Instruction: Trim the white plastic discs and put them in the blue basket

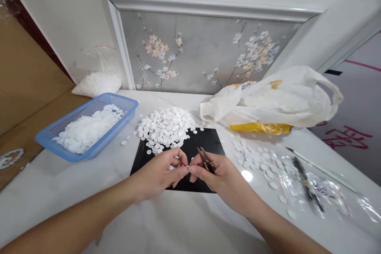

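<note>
My left hand (166, 170) is closed in a pinch, its thumb and forefinger meeting the fingertips of my right hand (214, 170). Only a tiny pale edge shows where the fingertips meet, too small to name. A pair of dark metal tweezers (206, 160) is tucked in my right hand, points up and away from me. Both hands hover over a black mat (208, 141). A heap of small white discs (166, 125) lies just beyond, covering the mat's far left part and spilling onto the white table (178, 222).
At left, a blue plastic basket (89, 154) holds more white discs, with a filled clear bag (99, 83) behind it. A white and yellow plastic bag (268, 103) lies at back right. Scattered discs (254, 158), a black-handled tool (306, 182) and a thin white stick (324, 170) lie right.
</note>
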A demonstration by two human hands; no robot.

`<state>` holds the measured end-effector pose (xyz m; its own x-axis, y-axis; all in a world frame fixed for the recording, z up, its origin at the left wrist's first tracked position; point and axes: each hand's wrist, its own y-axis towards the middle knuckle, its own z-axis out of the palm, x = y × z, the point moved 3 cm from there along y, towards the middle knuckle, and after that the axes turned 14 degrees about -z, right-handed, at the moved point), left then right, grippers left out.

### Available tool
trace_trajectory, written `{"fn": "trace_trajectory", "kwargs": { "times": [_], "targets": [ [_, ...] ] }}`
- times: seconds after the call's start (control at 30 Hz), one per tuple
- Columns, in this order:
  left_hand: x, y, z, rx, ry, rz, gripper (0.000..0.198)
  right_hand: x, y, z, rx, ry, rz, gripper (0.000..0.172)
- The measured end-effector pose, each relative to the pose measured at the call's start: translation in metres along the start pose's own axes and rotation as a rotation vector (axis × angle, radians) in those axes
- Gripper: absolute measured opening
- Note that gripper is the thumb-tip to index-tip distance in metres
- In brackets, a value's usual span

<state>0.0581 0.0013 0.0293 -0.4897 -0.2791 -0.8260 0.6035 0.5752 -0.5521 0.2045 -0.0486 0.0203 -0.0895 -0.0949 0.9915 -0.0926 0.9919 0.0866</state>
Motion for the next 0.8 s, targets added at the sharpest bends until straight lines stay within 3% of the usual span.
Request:
{"fn": "trace_trajectory", "kwargs": {
  "times": [0.2,0.33,0.57,0.8],
  "targets": [
    [0.010,0.010,0.005,-0.065,-0.326,0.065,0.035,-0.007,0.001,0.004,-0.080,0.355,0.056,0.033],
    [0.018,0.007,0.008,-0.122,-0.435,0.089,0.025,-0.011,-0.001,0.012,-0.104,0.349,0.051,0.035],
    [0.018,0.000,0.008,-0.094,-0.572,-0.038,0.020,-0.011,-0.003,0.000,-0.080,-0.171,-0.087,0.038],
    [0.024,0.003,0.003,-0.079,-0.619,-0.124,0.020,0.002,0.000,-0.022,-0.085,-0.850,-0.400,0.044]
  ]
}}
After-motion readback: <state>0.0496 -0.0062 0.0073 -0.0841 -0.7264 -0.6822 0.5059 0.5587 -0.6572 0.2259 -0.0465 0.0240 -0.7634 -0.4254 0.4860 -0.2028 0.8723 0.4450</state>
